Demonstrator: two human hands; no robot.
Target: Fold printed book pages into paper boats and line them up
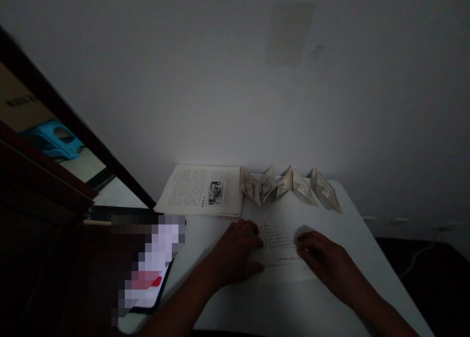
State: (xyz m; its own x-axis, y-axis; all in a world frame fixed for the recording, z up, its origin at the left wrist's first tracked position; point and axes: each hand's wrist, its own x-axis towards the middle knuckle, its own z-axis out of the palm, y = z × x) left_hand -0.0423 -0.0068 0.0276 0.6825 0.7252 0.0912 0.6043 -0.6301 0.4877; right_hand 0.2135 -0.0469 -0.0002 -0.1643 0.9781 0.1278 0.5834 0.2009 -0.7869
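Observation:
A printed sheet of paper (279, 246) lies on the white table (352, 229) between my hands. My left hand (235, 251) rests on the sheet's left side with fingers curled down onto it. My right hand (323, 258) presses on the sheet's right edge, fingers bent against the paper. Behind the sheet, a row of several folded paper shapes (290, 185) made from printed pages stands near the wall.
A stack of printed pages (201, 190) lies at the back left of the table. A phone or tablet with a lit screen (154, 268) leans at the table's left edge. Dark wooden furniture stands at left. The room is dim.

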